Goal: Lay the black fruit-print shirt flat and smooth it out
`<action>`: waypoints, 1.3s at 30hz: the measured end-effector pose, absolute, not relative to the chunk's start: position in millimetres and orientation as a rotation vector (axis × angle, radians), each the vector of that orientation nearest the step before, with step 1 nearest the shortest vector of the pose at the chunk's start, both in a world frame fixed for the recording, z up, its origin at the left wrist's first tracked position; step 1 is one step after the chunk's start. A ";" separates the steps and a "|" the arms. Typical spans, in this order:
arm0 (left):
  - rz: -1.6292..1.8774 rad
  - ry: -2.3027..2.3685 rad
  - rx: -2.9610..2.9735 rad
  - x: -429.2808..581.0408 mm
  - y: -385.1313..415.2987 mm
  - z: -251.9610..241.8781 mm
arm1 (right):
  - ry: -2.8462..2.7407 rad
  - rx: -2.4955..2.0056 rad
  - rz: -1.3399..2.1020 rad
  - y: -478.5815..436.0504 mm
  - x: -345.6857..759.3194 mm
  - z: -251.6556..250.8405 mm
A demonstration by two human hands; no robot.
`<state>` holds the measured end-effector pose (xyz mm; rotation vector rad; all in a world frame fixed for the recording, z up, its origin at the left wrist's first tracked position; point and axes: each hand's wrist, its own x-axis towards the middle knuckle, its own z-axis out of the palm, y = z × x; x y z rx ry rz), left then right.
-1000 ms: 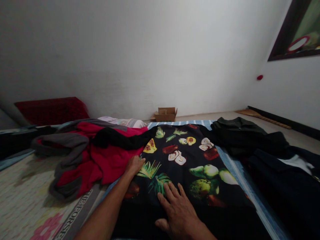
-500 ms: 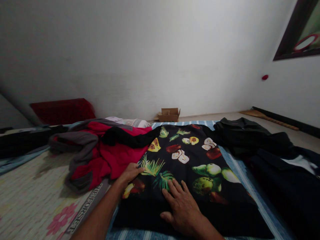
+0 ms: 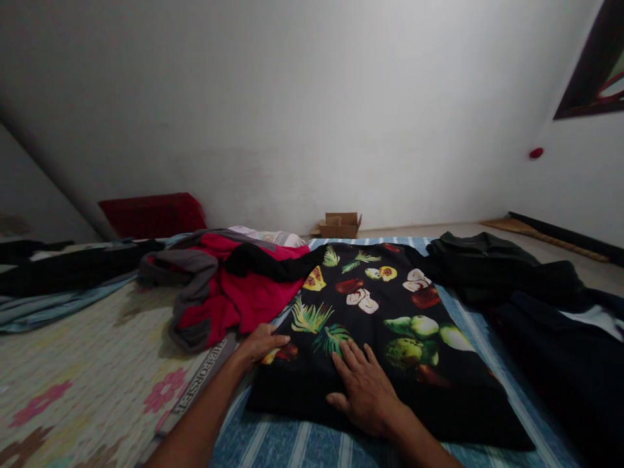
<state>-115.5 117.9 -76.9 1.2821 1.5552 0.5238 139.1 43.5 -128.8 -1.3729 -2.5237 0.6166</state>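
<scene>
Blue striped mat [image 3: 302, 442] bears a fruit-print shirt [image 3: 390, 305], left hand [image 3: 260, 342] grip pinching its left edge, right hand [image 3: 368, 390] spread flat.

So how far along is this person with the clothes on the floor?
Looks done: the black fruit-print garment lies spread flat on the blue striped mat. In hand: the right hand presses flat on its lower part, and the left hand is at its left edge. Probably left: the crumpled red and grey jacket and the dark heaped clothes lie unfolded.
</scene>
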 end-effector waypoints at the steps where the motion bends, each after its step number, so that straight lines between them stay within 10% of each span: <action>1: 0.499 1.523 1.316 -117.6 115.0 -74.8 | -2.519 -1.380 0.607 43.0 138.7 -129.0; 39: 0.750 1.606 1.526 -116.0 74.7 -69.4 | -2.503 -1.206 0.732 18.5 135.6 -105.5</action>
